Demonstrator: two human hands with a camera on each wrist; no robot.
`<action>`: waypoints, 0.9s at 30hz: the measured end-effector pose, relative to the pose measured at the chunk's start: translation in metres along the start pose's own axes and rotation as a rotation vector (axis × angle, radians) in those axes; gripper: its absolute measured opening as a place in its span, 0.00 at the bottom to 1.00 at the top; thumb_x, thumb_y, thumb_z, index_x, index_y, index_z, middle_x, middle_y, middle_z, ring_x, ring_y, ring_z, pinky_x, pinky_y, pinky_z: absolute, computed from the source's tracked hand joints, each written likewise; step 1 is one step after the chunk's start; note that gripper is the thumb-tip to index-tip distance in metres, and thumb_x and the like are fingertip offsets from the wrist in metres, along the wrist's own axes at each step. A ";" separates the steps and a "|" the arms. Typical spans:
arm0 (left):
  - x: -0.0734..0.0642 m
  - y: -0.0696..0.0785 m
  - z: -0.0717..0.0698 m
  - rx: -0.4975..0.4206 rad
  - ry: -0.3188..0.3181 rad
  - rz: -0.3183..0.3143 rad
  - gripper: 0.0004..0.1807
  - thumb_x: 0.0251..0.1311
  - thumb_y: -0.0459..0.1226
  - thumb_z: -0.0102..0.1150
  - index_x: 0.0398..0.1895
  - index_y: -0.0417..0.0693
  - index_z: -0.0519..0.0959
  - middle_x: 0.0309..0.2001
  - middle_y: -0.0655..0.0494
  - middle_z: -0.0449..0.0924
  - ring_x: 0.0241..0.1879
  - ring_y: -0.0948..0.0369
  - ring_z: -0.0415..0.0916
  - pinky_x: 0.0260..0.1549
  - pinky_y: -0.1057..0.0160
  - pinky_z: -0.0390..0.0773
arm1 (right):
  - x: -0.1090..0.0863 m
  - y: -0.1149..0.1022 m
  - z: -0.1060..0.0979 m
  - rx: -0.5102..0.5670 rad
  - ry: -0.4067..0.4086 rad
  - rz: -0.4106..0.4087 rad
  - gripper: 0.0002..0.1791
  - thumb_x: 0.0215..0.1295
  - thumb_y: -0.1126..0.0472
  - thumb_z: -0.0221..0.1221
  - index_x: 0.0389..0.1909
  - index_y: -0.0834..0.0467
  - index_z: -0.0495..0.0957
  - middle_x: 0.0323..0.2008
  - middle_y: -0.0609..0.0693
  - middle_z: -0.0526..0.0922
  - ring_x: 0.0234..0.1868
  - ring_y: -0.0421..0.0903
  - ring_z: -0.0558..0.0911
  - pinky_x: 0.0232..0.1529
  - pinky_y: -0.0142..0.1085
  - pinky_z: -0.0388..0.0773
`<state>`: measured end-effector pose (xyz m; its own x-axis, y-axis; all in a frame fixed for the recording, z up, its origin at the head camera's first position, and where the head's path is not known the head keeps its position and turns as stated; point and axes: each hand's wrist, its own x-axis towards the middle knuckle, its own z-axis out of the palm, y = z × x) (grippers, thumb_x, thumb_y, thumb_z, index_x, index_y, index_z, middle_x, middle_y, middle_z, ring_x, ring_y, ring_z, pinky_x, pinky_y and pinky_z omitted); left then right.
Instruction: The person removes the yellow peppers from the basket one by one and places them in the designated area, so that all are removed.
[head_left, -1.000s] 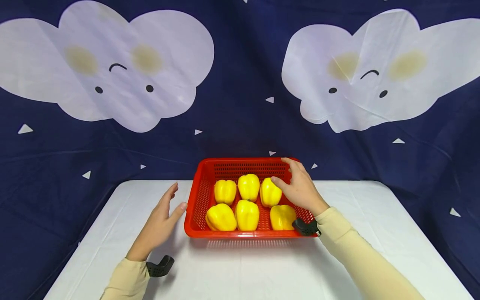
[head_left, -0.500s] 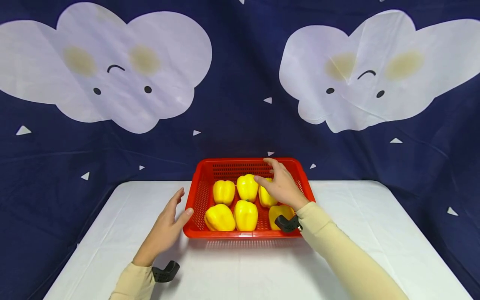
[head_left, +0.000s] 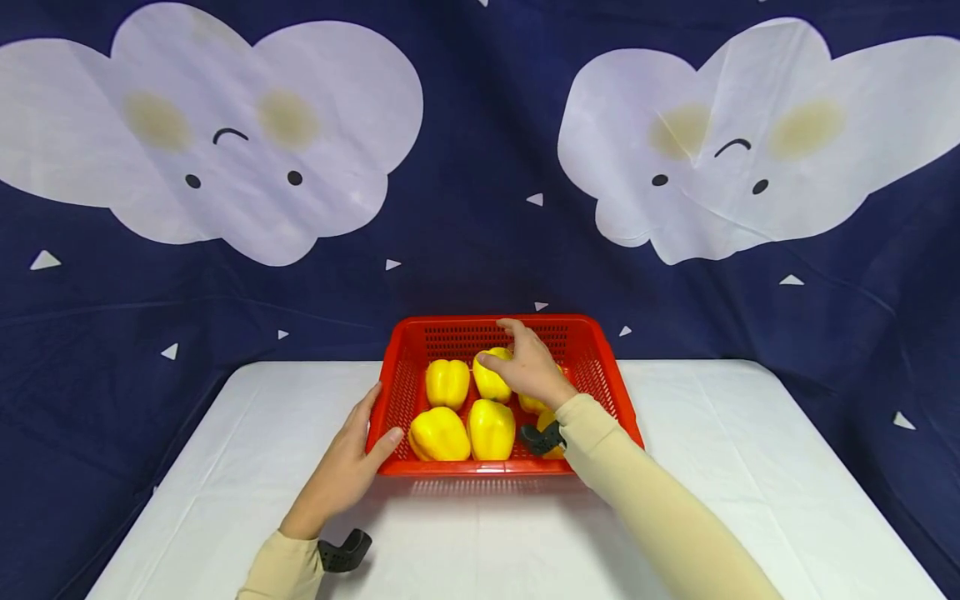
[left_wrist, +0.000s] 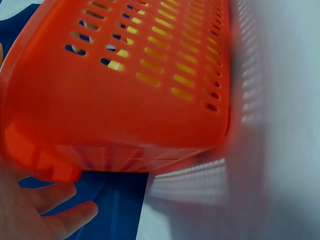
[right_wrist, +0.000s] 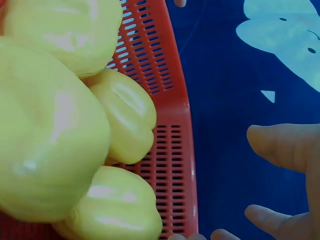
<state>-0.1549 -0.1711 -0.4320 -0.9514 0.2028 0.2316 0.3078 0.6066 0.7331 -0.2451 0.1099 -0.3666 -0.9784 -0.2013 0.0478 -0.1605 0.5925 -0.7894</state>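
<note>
A red perforated plastic basket [head_left: 480, 468] holds several yellow bell peppers, two of them at the front left: one bell pepper [head_left: 438, 434] and another bell pepper [head_left: 491, 430]. My left hand [head_left: 337, 471] is at the basket's left side, thumb over the rim and fingers along the outside; in the left wrist view its fingers [left_wrist: 72, 220] spread below the rim. My right hand [head_left: 531, 368] hovers over the back middle bell pepper [head_left: 489, 385], thumb and fingers apart with nothing between them. The right hand and sleeve partly hide the peppers on the right.
The basket stands on a white-covered table [head_left: 480, 533], near its far edge. A dark blue cloth [head_left: 495, 208] with white clouds hangs behind. Black wrist devices, such as the left one [head_left: 345, 550], sit under both wrists.
My right hand has moved left across the basket, from the back right pepper to the back middle one. The left hand has moved right, up to the basket's rim.
</note>
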 end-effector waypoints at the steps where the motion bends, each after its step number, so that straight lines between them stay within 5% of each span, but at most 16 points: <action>1: 0.000 0.000 0.001 0.007 -0.002 -0.005 0.43 0.72 0.51 0.54 0.81 0.43 0.48 0.77 0.40 0.52 0.71 0.40 0.60 0.65 0.34 0.62 | 0.002 0.000 0.003 -0.006 -0.003 -0.001 0.40 0.67 0.51 0.64 0.75 0.58 0.60 0.71 0.62 0.65 0.66 0.61 0.70 0.65 0.54 0.69; 12: 0.000 0.002 0.006 0.042 0.002 -0.002 0.48 0.68 0.52 0.60 0.80 0.41 0.47 0.77 0.41 0.52 0.68 0.41 0.66 0.61 0.36 0.69 | 0.013 -0.009 0.025 -0.044 -0.073 -0.001 0.41 0.66 0.54 0.65 0.75 0.60 0.58 0.72 0.62 0.65 0.68 0.60 0.67 0.67 0.54 0.67; 27: 0.001 0.002 0.009 0.053 0.013 0.000 0.53 0.63 0.54 0.64 0.81 0.44 0.46 0.77 0.43 0.52 0.67 0.43 0.66 0.60 0.36 0.70 | 0.022 -0.020 0.044 -0.174 -0.146 -0.007 0.42 0.64 0.52 0.67 0.74 0.60 0.61 0.66 0.61 0.73 0.58 0.56 0.77 0.59 0.50 0.76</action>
<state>-0.1546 -0.1629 -0.4356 -0.9514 0.1932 0.2399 0.3074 0.6466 0.6982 -0.2577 0.0593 -0.3769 -0.9500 -0.3087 -0.0464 -0.1992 0.7138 -0.6714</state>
